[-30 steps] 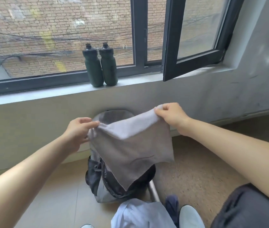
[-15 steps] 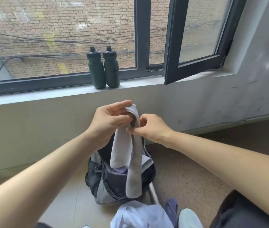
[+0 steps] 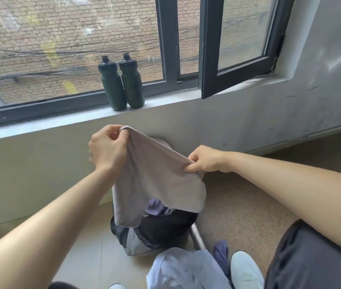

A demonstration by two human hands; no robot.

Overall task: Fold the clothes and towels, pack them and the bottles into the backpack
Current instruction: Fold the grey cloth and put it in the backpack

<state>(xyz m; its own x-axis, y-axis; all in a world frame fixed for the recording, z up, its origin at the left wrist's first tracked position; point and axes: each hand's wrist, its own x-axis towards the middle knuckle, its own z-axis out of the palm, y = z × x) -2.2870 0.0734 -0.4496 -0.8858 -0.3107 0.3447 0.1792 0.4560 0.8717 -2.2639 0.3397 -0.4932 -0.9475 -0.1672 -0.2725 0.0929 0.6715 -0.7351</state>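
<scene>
From the head camera, both forearms reach forward over the floor. The left hand (image 3: 107, 151) is raised, its fingers (image 3: 114, 129) curled narrow and pinching the upper end of a grey towel (image 3: 157, 182). The right hand (image 3: 206, 161) sits lower and to the right, thumb and fingertips pinching the towel's other end, so the top edge runs taut and slanted between them. The towel hangs doubled in the air, its lower edge draped just above the open mouth of the dark backpack (image 3: 165, 230). The backpack stands on the floor against the wall below the windowsill (image 3: 40, 126), and a purple cloth (image 3: 155, 205) shows inside it. Two dark green bottles (image 3: 111, 84) stand upright on the sill, touching side by side, well apart from the hands. Near the bottom edge lie a pale blue garment (image 3: 184, 270) and a navy cloth (image 3: 220, 253), beside a light shoe (image 3: 246, 270).
</scene>
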